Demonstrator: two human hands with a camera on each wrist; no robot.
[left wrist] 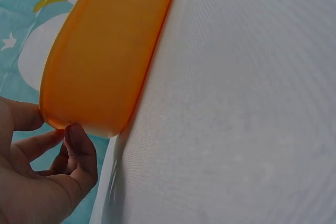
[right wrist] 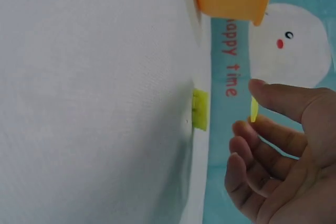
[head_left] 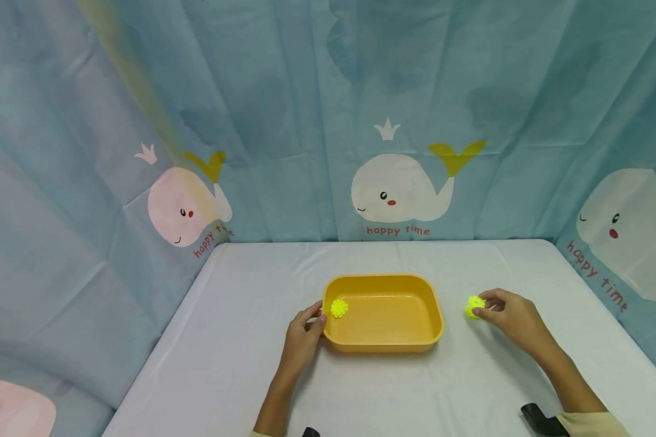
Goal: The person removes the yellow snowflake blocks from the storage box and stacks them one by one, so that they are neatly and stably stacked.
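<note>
A yellow plastic tray (head_left: 382, 348) lies on the white table, and my left hand (head_left: 302, 340) grips its left rim between thumb and fingers. In the left wrist view the thumb and fingertips (left wrist: 76, 135) meet at the tray's corner. Inside the tray, near its left end, is a bright yellow flower-shaped piece (head_left: 339, 308). Right of the tray, my right hand (head_left: 511, 315) pinches a thin bright yellow piece (right wrist: 254, 109) between thumb and index finger. Another yellow piece (right wrist: 199, 109) stands on the table near that hand in the right wrist view; from the head the two overlap.
A white cloth covers the table (head_left: 240, 364). Blue curtains (head_left: 284, 121) printed with whales enclose its back and sides. A black object (head_left: 543, 420) is by the right sleeve, and part of another dark one (head_left: 310, 432) shows at the bottom edge.
</note>
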